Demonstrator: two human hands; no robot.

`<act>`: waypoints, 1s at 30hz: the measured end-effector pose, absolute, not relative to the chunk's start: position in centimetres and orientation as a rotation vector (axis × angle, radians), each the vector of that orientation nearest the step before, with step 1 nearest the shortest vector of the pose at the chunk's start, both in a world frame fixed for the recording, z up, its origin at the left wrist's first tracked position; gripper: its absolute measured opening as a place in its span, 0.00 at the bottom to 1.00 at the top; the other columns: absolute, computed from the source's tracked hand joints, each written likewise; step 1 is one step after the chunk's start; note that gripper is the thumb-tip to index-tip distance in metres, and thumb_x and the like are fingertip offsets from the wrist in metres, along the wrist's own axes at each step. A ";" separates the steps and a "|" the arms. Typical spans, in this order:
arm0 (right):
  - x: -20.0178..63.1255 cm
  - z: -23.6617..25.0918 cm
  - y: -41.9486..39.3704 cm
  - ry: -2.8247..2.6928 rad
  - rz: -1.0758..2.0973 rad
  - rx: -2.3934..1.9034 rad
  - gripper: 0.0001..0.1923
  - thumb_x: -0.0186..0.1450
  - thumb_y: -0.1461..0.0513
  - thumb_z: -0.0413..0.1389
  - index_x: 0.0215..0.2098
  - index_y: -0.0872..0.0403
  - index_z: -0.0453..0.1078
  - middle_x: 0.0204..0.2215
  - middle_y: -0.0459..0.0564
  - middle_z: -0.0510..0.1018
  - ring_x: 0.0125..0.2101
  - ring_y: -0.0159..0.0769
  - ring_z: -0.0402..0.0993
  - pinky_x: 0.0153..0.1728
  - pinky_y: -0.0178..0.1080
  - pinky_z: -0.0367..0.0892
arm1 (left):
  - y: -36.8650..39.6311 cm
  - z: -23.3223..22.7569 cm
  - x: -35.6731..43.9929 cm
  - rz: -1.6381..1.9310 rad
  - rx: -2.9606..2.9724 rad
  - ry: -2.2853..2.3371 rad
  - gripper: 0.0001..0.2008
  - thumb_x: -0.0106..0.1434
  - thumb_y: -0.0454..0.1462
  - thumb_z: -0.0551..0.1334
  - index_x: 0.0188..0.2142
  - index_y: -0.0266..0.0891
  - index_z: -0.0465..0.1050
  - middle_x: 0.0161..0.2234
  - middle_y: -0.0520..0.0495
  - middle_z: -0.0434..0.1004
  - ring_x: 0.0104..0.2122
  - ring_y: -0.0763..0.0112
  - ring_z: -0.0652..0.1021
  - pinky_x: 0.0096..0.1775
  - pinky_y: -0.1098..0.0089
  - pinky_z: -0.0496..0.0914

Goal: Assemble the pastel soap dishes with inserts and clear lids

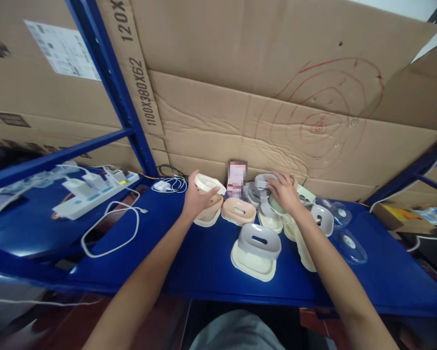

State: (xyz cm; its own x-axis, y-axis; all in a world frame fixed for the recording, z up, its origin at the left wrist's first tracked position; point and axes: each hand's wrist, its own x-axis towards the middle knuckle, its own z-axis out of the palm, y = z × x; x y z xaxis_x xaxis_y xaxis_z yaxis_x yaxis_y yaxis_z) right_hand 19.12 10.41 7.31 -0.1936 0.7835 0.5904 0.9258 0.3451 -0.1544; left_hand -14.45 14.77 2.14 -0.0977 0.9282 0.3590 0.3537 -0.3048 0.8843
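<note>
Item: cream soap-dish tray, oval, shallow, held just left of frame centre by the left hand, thumb and fingers closed on its near rim, lifted clear above a pink dish stack on the shelf. Right hand, right of centre, lies with fingers spread and bent over a heap of grey and pale green dish parts; whether it has pinched a piece cannot be told. Handling, by judgement: thin moulded plastic, light, stiff, smooth and somewhat slippery, not fragile; best taken by the rim between thumb and fingers, as parts nested in a stack may cling together. Adjacent stock: pink dish with slotted top at centre; grey tray seated on a cream base nearer the lower centre; further white and cream pieces along the right forearm; clear plastic lids at right. A small blurred packet stands upright behind the dishes. Surface: glossy blue metal shelf of a blue-framed rack, upright post at upper left. Left of frame: white power strip with chargers plugged in, loose white cable looped beside it. Room: flattened cardboard sheets line the back wall, one marked with red scribbled rings at upper right
</note>
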 end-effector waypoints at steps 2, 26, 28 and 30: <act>19.7 7.2 10.3 -1.981 -0.373 -1.530 0.21 0.77 0.57 0.48 0.60 0.53 0.77 0.69 0.65 0.71 0.67 0.60 0.64 0.67 0.69 0.49 | 15.2 2.1 -15.0 1.331 1.699 1.552 0.50 0.59 0.51 0.75 0.73 0.39 0.57 0.71 0.30 0.65 0.70 0.41 0.68 0.69 0.45 0.62; 25.3 -3.6 -9.8 -1.569 -0.524 -1.804 0.24 0.79 0.52 0.46 0.70 0.44 0.66 0.70 0.61 0.67 0.69 0.63 0.62 0.63 0.72 0.59 | 12.3 3.4 -14.2 1.099 2.035 1.983 0.38 0.72 0.50 0.62 0.74 0.34 0.58 0.74 0.21 0.56 0.73 0.30 0.61 0.68 0.30 0.54; 24.4 -4.0 -9.4 -1.650 -0.504 -1.766 0.24 0.79 0.52 0.48 0.71 0.43 0.64 0.70 0.61 0.68 0.68 0.62 0.63 0.63 0.71 0.60 | 8.9 3.9 -13.2 1.251 2.185 1.782 0.30 0.73 0.48 0.60 0.68 0.36 0.67 0.69 0.25 0.65 0.69 0.35 0.67 0.67 0.36 0.59; 23.4 -4.0 -9.4 -1.741 -0.510 -1.714 0.24 0.78 0.52 0.52 0.70 0.42 0.65 0.69 0.60 0.69 0.68 0.62 0.65 0.63 0.70 0.60 | 4.2 3.2 -12.1 1.239 2.369 1.431 0.21 0.76 0.48 0.56 0.59 0.42 0.75 0.58 0.33 0.78 0.60 0.45 0.77 0.62 0.46 0.69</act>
State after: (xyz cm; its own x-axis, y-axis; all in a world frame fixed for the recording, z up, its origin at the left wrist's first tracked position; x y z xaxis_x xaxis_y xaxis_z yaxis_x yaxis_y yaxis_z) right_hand 23.44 -9.43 -3.95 0.0496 0.7385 0.6724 0.9847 0.0764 -0.1567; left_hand -12.08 4.20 3.18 0.2229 0.7796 0.5852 0.6904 -0.5501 0.4698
